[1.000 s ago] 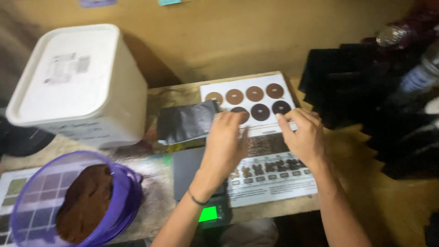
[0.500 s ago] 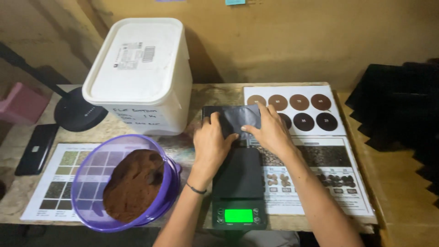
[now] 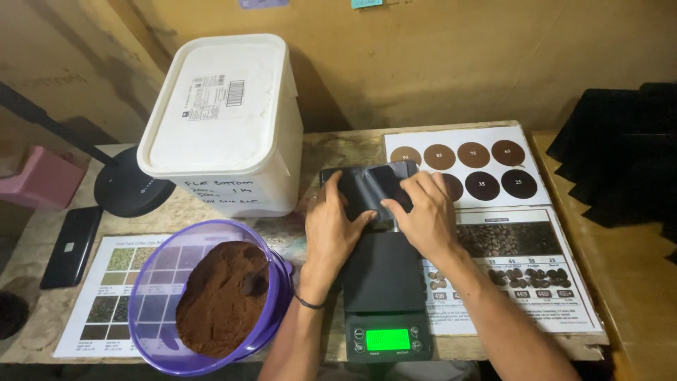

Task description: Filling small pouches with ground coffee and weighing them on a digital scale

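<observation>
A flat black pouch lies at the far end of a black digital scale with a lit green display. My left hand grips the pouch's left side, thumb on top. On the pouch's right side rests my right hand, fingers pinching its upper edge. To the left stands a purple bowl heaped with brown powder, a dark scoop half buried in it.
A large white lidded tub stands behind the bowl. Printed colour charts lie right of the scale, another chart under the bowl. A phone and a black lamp base sit far left. Black pouches are stacked at the right.
The view swung left and steadied. Both hands went from the brown-circle chart to the black pouch and now hold it above the scale.
</observation>
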